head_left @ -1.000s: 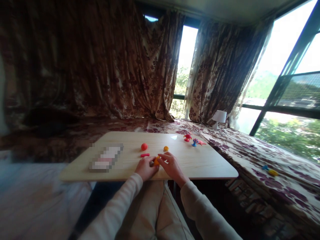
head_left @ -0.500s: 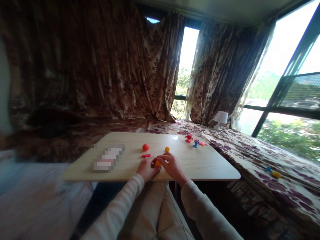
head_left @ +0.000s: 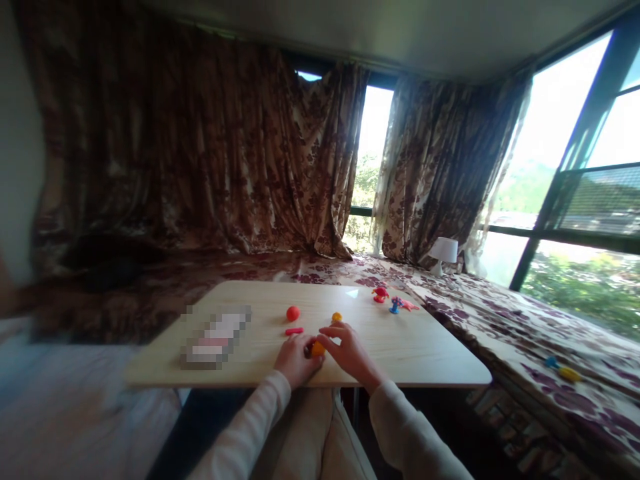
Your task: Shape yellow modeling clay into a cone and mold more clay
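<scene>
My left hand [head_left: 296,360] is closed around a small orange-yellow lump [head_left: 317,349] just above the near part of the table. Curved over the lump from the right is my right hand [head_left: 350,352], its thumb at the lump's top and its index finger a little apart from the thumb. I see nothing held between those right fingers. A second small yellow piece [head_left: 337,317] lies just beyond the right fingertips. Past my left hand are a short pinkish-red stick [head_left: 294,331] and a red ball [head_left: 293,313].
On the pale table [head_left: 260,297], a red toy figure [head_left: 380,295], a blue one [head_left: 395,305] and a flat pinkish-red piece [head_left: 410,305] stand at the far right. A blurred-out item [head_left: 216,339] lies left. A white lamp [head_left: 444,250] stands on the cloth-covered ledge beyond.
The whole view has tilted up slightly, so the table sits lower. My right index finger and thumb look slightly farther apart; the left hand keeps its hold on the lump.
</scene>
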Available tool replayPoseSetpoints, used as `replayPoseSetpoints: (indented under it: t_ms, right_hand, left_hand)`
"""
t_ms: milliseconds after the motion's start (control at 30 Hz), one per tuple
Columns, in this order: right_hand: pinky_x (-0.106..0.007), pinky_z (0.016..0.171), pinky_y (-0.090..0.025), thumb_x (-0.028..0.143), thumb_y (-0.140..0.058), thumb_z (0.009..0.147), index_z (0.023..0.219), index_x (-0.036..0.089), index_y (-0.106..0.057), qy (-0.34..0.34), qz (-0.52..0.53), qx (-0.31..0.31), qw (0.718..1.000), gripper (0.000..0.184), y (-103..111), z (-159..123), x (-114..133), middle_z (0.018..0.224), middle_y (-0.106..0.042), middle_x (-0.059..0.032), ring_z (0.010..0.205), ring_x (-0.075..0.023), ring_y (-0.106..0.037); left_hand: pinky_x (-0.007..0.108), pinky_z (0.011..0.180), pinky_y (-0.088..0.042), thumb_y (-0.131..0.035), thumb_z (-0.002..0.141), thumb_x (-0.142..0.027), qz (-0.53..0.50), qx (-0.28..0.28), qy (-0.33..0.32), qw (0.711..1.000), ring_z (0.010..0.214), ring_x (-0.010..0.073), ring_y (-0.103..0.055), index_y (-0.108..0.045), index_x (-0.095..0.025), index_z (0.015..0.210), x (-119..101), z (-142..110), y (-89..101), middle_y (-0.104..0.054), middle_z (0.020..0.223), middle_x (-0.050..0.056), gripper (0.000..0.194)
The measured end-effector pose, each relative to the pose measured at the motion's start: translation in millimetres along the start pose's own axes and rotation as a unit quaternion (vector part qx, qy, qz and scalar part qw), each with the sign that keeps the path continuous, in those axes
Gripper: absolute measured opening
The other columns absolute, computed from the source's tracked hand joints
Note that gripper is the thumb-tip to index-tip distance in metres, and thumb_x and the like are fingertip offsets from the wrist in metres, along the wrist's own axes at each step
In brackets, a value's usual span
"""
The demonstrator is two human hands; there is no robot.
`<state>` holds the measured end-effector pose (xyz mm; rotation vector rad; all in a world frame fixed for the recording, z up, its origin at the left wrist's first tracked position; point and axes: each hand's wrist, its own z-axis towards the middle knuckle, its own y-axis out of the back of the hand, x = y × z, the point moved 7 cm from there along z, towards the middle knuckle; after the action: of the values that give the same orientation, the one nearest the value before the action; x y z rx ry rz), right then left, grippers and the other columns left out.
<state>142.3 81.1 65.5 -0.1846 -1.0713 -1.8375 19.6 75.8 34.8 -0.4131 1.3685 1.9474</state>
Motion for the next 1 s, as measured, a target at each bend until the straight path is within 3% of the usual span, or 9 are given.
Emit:
replayPoseSetpoints:
  t_ms: [233, 600, 800, 900, 1000]
  right_hand:
    - [-0.030, 0.075, -0.045, 0.024, -0.059, 0.086, 0.078, 0.020, -0.074, 0.015, -0.005, 0.020, 1.000, 0.018, 1, 2, 10, 0.076, -0.065, -0.0044, 0.077, -0.0176, -0.059]
    - [-0.030, 0.074, -0.045, 0.029, -0.054, 0.088, 0.081, 0.021, -0.074, -0.004, -0.004, 0.031, 1.000, 0.023, 4, 7, 2, 0.078, -0.068, -0.0041, 0.077, -0.0169, -0.060]
    - [-0.030, 0.070, -0.046, 0.023, -0.065, 0.078, 0.087, 0.019, -0.074, -0.024, 0.012, 0.050, 0.998, 0.014, 4, 6, -2, 0.081, -0.068, -0.0047, 0.074, -0.0170, -0.060]
    - [-0.027, 0.067, -0.048, 0.019, -0.061, 0.079, 0.087, 0.020, -0.074, -0.028, 0.028, 0.062, 0.997, 0.016, 2, 5, -2, 0.079, -0.069, -0.0029, 0.071, -0.0153, -0.062]
    - [-0.027, 0.068, -0.050, 0.019, -0.060, 0.080, 0.088, 0.020, -0.075, -0.029, 0.042, 0.065, 0.997, 0.017, 2, 6, -2, 0.081, -0.072, -0.0028, 0.073, -0.0159, -0.065]
  left_hand:
    - [0.033, 0.083, -0.044, -0.062, 0.065, -0.023, 0.030, 0.003, 0.000, 1.000, 0.086, 0.0222, -0.057, -0.068, -0.019, 0.073, -2, 0, 0.4, -0.065, 0.077, 0.005, 0.011]
    - [0.031, 0.081, -0.045, -0.065, 0.064, -0.024, 0.008, 0.007, 0.015, 1.000, 0.086, 0.0212, -0.057, -0.070, -0.020, 0.083, 2, 1, -1.0, -0.067, 0.083, 0.004, 0.020]
    - [0.035, 0.089, -0.042, -0.070, 0.061, -0.031, -0.002, 0.009, 0.024, 1.000, 0.095, 0.0247, -0.055, -0.070, -0.018, 0.088, 3, 0, 1.0, -0.067, 0.087, 0.007, 0.029]
    - [0.030, 0.082, -0.045, -0.069, 0.060, -0.028, -0.017, 0.025, 0.014, 0.999, 0.089, 0.0212, -0.057, -0.070, -0.021, 0.093, 4, 0, 0.7, -0.067, 0.087, 0.004, 0.034]
    - [0.028, 0.076, -0.046, -0.067, 0.061, -0.024, -0.022, 0.024, 0.013, 0.999, 0.082, 0.0189, -0.058, -0.070, -0.020, 0.087, 6, 1, 0.6, -0.066, 0.080, 0.002, 0.026]
